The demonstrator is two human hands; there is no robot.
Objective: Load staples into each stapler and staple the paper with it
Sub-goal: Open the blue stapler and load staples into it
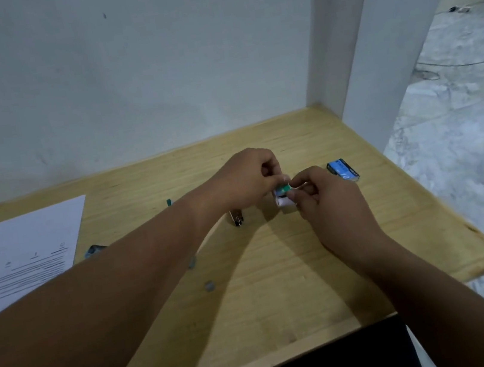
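Both hands meet over the middle of the wooden table. My left hand and my right hand together pinch a small staple box, white with a green end, held just above the table. A blue staple box lies flat to the right of my hands. A metal stapler peeks out below my left wrist, mostly hidden. Another teal stapler shows partly behind my left forearm. A printed paper sheet lies at the table's left.
Small teal bits lie on the table: one behind my left arm, two near the middle. A white wall stands close behind the table, a white pillar at the back right corner. Marble floor lies to the right.
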